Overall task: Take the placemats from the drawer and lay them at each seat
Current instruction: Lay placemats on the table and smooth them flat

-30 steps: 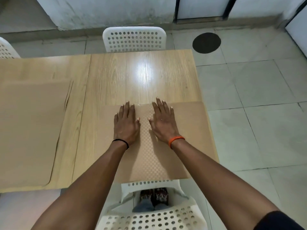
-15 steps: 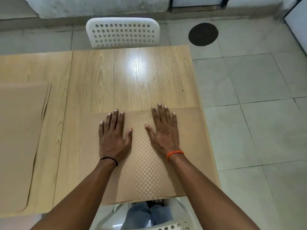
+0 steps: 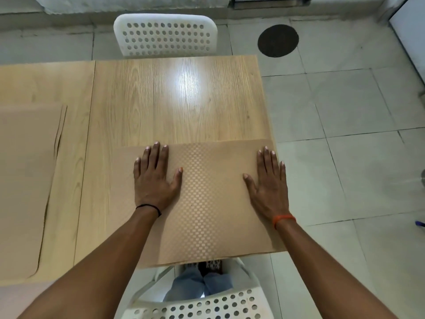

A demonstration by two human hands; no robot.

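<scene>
Table [image 3: 179, 100]: a light wood top, the biggest thing here; a second wood top touches its left side.
Left placemats [image 3: 20, 185]: tan sheets lie flat on the second top, at the left edge of the view; how many, I cannot tell.
Placemat [image 3: 207, 199]: a tan sheet with a fine check pattern, flat on the table at the near seat; its near edge hangs a little over the table edge, and its right edge goes along the table's right edge.
How it handles: I judge it thin, light and flexible, not fragile; it probably slides easily on the smooth wood. To move it, flat palms on top or a pinch at a free edge seem best.
Far chair [image 3: 165, 34]: white with holes, pushed to the far side; no placemat lies before it yet.
Near chair [image 3: 202, 305]: white with holes, below the view.
Left hand [image 3: 154, 178]: palm down on the left part of the placemat, fingers straight, gripping nothing.
Right hand [image 3: 269, 183]: palm down near the right edge, fingers straight, also gripping nothing.
Arms: both reach forward, well apart.
</scene>
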